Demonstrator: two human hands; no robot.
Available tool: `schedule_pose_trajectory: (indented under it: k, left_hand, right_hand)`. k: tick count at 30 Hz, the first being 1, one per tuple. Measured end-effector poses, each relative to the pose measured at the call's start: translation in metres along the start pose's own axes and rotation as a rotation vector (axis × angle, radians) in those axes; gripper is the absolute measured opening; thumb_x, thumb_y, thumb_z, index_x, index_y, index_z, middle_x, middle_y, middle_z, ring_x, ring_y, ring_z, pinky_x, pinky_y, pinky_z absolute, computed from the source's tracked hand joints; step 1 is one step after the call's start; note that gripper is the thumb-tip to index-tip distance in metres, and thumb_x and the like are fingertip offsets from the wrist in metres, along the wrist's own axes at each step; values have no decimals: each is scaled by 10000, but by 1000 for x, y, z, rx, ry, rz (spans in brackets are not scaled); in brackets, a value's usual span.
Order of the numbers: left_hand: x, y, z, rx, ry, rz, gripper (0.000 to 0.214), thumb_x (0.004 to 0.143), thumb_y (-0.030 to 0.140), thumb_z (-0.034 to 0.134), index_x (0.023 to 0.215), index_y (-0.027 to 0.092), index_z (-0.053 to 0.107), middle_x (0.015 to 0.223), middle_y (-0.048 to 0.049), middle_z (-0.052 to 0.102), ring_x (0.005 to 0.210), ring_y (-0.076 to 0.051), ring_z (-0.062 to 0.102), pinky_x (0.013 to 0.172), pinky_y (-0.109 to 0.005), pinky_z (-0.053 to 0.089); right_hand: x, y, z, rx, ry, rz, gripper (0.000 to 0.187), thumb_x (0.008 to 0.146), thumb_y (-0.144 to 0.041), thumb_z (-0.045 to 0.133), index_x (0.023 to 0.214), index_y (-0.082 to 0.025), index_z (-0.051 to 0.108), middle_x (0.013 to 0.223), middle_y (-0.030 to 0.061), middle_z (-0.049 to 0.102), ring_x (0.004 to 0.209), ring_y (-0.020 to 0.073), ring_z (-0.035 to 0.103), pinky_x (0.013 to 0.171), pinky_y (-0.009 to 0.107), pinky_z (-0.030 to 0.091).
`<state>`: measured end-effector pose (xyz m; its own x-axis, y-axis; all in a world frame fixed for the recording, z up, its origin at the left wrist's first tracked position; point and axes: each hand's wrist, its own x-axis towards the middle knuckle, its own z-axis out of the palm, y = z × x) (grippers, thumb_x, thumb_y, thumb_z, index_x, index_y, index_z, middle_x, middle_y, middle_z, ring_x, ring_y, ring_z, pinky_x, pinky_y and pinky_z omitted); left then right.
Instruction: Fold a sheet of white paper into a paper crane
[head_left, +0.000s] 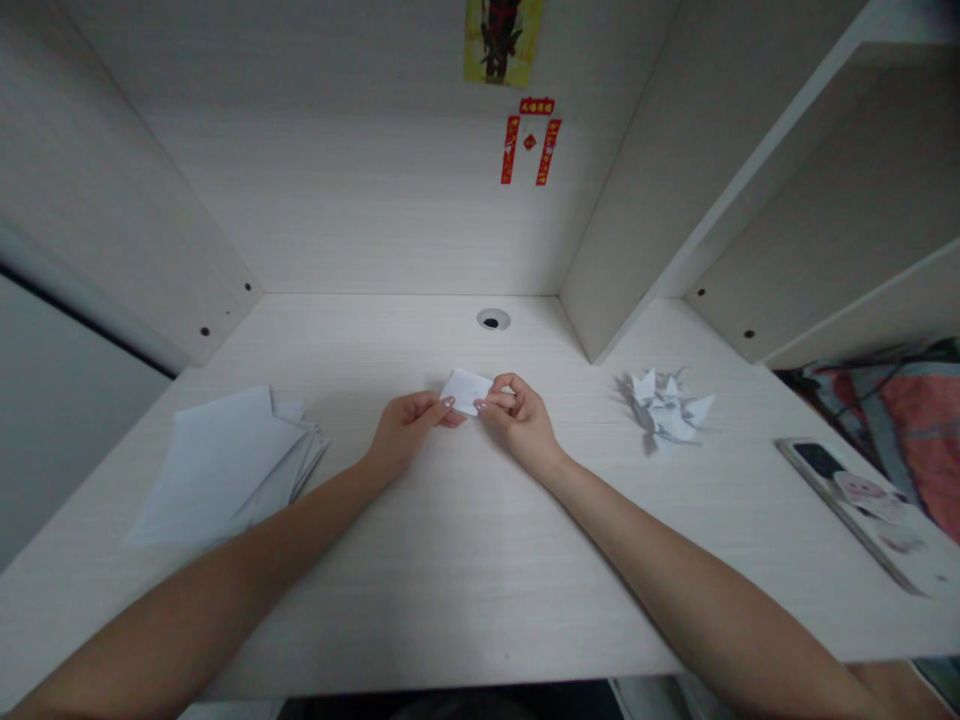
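Observation:
Between my two hands, above the middle of the desk, is a small white piece of folded paper (466, 388). My left hand (411, 422) pinches its left edge, the thumb lying on top. On the opposite side my right hand (519, 415) grips the right edge between thumb and fingers. The undersides of the paper and the fingertips beneath it are hidden. A stack of loose white paper sheets (217, 460) lies to the left of my left hand. Off to the right sits a cluster of folded white paper shapes (669, 405) with pointed tips.
A phone (851, 510) in a light case lies at the right of the desk (420, 600). A round cable hole (493, 320) is near the back panel. An upright divider (630, 200) stands right of centre. Reddish fabric (915, 420) shows at the far right.

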<state>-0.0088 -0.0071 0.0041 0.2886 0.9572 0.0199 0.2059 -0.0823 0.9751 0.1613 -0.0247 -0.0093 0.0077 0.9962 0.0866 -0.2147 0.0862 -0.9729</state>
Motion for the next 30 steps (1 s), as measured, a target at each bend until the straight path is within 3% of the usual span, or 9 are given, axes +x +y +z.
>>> schedule_pose_trajectory:
  k: [7, 10, 13, 22, 30]
  left_hand:
    - [1, -2, 0, 51, -38, 22, 362, 769, 482, 550, 742, 148, 689, 779, -57, 724, 751, -192, 641, 757, -292, 467]
    - [0, 1, 1, 122, -72, 32, 341, 771, 470, 544, 742, 163, 691, 761, -37, 722, 741, -185, 634, 740, -274, 459]
    - [-2, 4, 0, 198, -100, 47, 325, 779, 457, 533, 741, 175, 689, 744, -20, 714, 713, -176, 623, 688, -255, 448]
    - [1, -1, -1, 47, -83, 28, 375, 787, 471, 505, 699, 146, 669, 713, -40, 685, 726, -190, 609, 736, -282, 452]
    - [0, -1, -1, 66, -43, 76, 387, 831, 451, 453, 606, 160, 572, 586, 11, 574, 608, -129, 522, 619, -232, 394]
  right_hand:
    - [1, -1, -3, 5, -2, -78, 328, 699, -397, 668, 864, -244, 430, 644, -37, 617, 611, 140, 564, 617, 274, 436]
    - [0, -3, -3, -33, 33, -155, 278, 752, -380, 627, 940, -246, 473, 763, -14, 630, 703, 141, 581, 698, 287, 454]
    - [-1, -2, -3, -136, 33, -201, 375, 742, -358, 653, 1067, -242, 505, 881, 23, 640, 779, 150, 589, 722, 287, 454]
    - [0, 4, -5, -249, -42, -206, 380, 743, -321, 656, 1105, -235, 580, 671, -23, 551, 618, 126, 522, 633, 264, 445]
    - [-5, -1, -2, -206, -146, -141, 301, 765, -317, 625, 1052, -229, 632, 716, -1, 609, 586, 119, 518, 553, 244, 411]
